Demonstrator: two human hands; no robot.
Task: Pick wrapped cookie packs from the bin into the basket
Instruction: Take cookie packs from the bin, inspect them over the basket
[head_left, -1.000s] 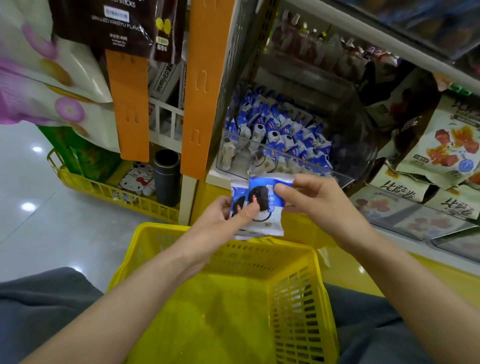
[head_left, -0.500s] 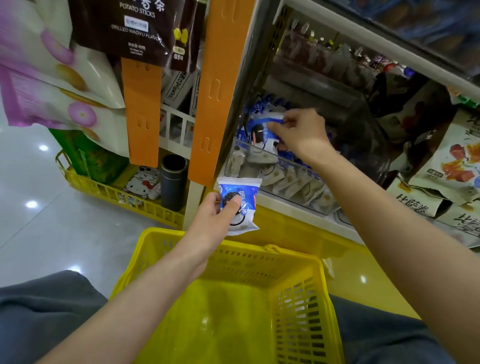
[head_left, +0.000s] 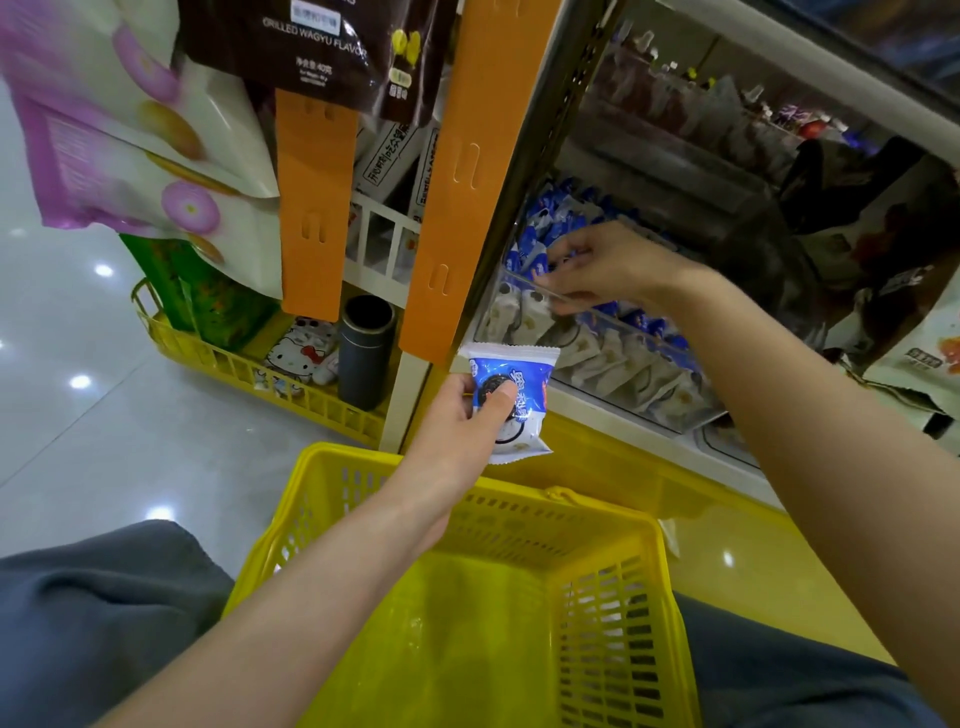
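My left hand (head_left: 457, 421) grips one blue-and-white wrapped cookie pack (head_left: 519, 410) between thumb and fingers, just above the far rim of the yellow basket (head_left: 524, 496). The basket sits on my lap, and its visible floor is bare. My right hand (head_left: 602, 267) reaches into the clear plastic bin (head_left: 618, 358) on the shelf. Its fingers are curled down among the blue cookie packs (head_left: 545, 213). Blur and the packs hide whether it holds one.
An orange shelf post (head_left: 452, 182) stands just left of the bin. Hanging snack bags (head_left: 130, 114) crowd the upper left. A yellow floor basket (head_left: 249, 364) holds a dark cylinder (head_left: 366, 353). More snack bags (head_left: 914, 332) lie on the shelf to the right.
My right hand has sunk lower into the bin, and the pack it held up is no longer clearly seen. My left hand keeps its pack at about the same spot above the basket's rim.
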